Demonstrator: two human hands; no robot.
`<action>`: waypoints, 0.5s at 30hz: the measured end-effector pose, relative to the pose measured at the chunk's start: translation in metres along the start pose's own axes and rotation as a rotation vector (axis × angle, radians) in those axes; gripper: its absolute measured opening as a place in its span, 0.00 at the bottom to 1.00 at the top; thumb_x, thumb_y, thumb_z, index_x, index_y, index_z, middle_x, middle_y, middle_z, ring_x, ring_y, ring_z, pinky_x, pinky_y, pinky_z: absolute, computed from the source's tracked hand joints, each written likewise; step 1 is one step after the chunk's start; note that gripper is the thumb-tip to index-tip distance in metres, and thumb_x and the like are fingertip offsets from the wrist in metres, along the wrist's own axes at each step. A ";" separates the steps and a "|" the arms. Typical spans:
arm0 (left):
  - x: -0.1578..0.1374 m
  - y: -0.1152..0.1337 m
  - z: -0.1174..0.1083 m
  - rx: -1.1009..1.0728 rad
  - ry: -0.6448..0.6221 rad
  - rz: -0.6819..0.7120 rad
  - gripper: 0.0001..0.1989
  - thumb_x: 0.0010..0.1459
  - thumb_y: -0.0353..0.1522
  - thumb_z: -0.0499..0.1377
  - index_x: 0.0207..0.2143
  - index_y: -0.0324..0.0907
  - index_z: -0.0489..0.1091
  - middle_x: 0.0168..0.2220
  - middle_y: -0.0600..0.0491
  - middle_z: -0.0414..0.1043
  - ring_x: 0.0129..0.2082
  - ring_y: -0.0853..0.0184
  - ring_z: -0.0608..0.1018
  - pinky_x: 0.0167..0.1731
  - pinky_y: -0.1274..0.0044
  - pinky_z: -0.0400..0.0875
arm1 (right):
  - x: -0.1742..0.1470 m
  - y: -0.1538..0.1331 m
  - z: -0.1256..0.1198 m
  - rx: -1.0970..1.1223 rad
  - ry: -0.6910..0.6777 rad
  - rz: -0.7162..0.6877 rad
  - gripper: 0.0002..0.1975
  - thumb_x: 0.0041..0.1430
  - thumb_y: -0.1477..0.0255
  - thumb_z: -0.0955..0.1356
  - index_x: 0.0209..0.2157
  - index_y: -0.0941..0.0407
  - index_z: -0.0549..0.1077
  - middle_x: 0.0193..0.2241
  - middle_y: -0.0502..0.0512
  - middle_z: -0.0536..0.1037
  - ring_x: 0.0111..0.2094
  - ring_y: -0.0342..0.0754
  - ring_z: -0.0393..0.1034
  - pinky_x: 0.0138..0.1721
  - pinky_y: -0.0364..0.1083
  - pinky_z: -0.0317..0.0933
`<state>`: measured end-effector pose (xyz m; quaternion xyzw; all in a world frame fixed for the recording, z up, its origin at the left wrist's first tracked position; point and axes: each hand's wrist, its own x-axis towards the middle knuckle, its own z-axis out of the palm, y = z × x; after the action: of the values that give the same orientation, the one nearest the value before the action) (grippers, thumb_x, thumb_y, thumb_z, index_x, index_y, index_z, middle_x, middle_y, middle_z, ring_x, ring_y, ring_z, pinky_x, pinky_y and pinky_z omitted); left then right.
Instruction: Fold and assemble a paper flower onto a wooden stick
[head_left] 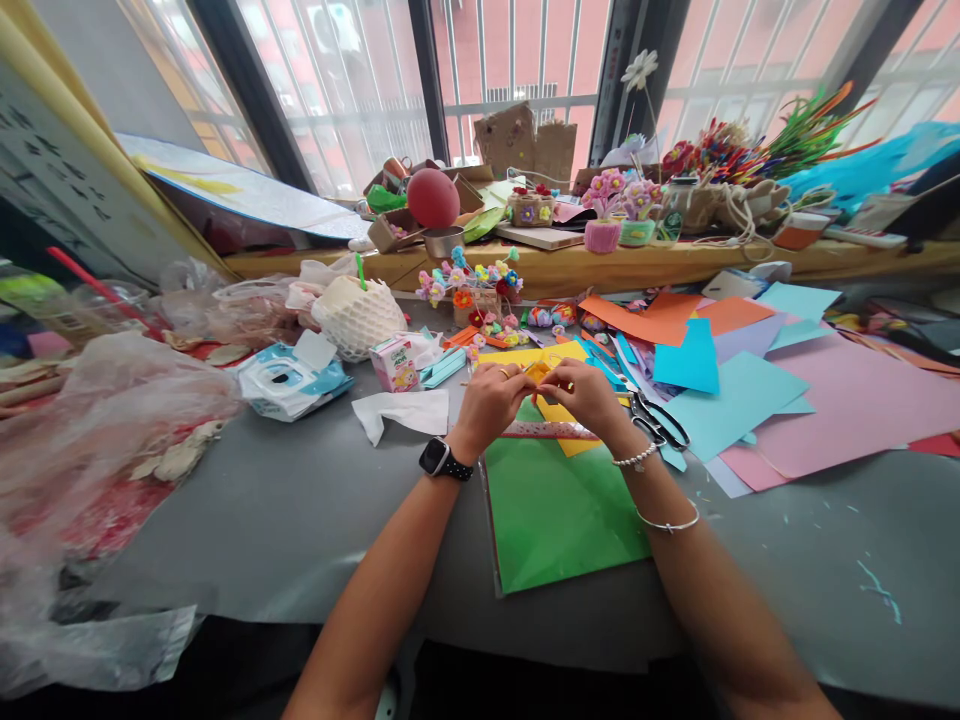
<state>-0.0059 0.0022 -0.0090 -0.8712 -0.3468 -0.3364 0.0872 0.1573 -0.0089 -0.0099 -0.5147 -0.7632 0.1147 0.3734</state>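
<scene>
My left hand [491, 400] and my right hand [581, 395] meet fingertip to fingertip over the middle of the table. Both are closed in a pinch on a small yellow-orange piece [537, 371], perhaps paper; the fingers cover much of it. Below them lies a green paper sheet [566, 520] in a clear sleeve, with yellow paper [570, 352] under and behind the hands. Black-handled scissors [656, 420] rest just right of my right hand. A white tissue [405, 412] lies left of my left wrist.
Blue paper [686, 358], orange paper [645, 320] and pink paper [862, 400] overlap at right. A wipes pack [292, 380], a small pink box [394, 364] and a foam-netted fruit [360, 315] stand left. Plastic bags [112, 430] crowd the far left; crafted flowers [472, 285] stand behind.
</scene>
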 end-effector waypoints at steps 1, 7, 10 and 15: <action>0.000 0.000 0.000 -0.009 0.012 -0.009 0.08 0.55 0.33 0.53 0.30 0.42 0.71 0.29 0.53 0.72 0.32 0.67 0.72 0.38 0.73 0.62 | 0.000 0.000 0.000 0.000 0.015 -0.006 0.06 0.51 0.71 0.67 0.24 0.57 0.73 0.24 0.52 0.69 0.25 0.42 0.63 0.27 0.43 0.56; 0.002 0.002 -0.005 -0.037 0.305 -0.180 0.15 0.53 0.35 0.55 0.44 0.42 0.65 0.48 0.45 0.62 0.50 0.61 0.64 0.50 0.67 0.57 | 0.000 -0.002 -0.011 -0.024 0.188 -0.013 0.07 0.52 0.70 0.66 0.23 0.57 0.71 0.25 0.52 0.67 0.24 0.42 0.60 0.26 0.43 0.56; 0.004 0.000 -0.007 -0.113 0.538 -0.369 0.21 0.52 0.37 0.55 0.48 0.42 0.60 0.53 0.44 0.55 0.55 0.60 0.57 0.54 0.65 0.51 | 0.000 -0.002 -0.019 -0.019 0.276 -0.008 0.07 0.52 0.70 0.66 0.24 0.57 0.70 0.25 0.52 0.66 0.25 0.43 0.60 0.27 0.44 0.56; 0.009 -0.007 -0.004 -0.839 0.478 -0.796 0.17 0.56 0.38 0.50 0.46 0.41 0.60 0.48 0.45 0.60 0.45 0.63 0.70 0.44 0.70 0.66 | 0.000 -0.005 -0.022 0.148 0.255 -0.033 0.07 0.52 0.69 0.66 0.24 0.56 0.69 0.25 0.51 0.66 0.27 0.42 0.61 0.27 0.44 0.58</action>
<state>-0.0084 0.0107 -0.0007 -0.5359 -0.4541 -0.6362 -0.3190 0.1692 -0.0155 0.0082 -0.4834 -0.7073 0.0982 0.5063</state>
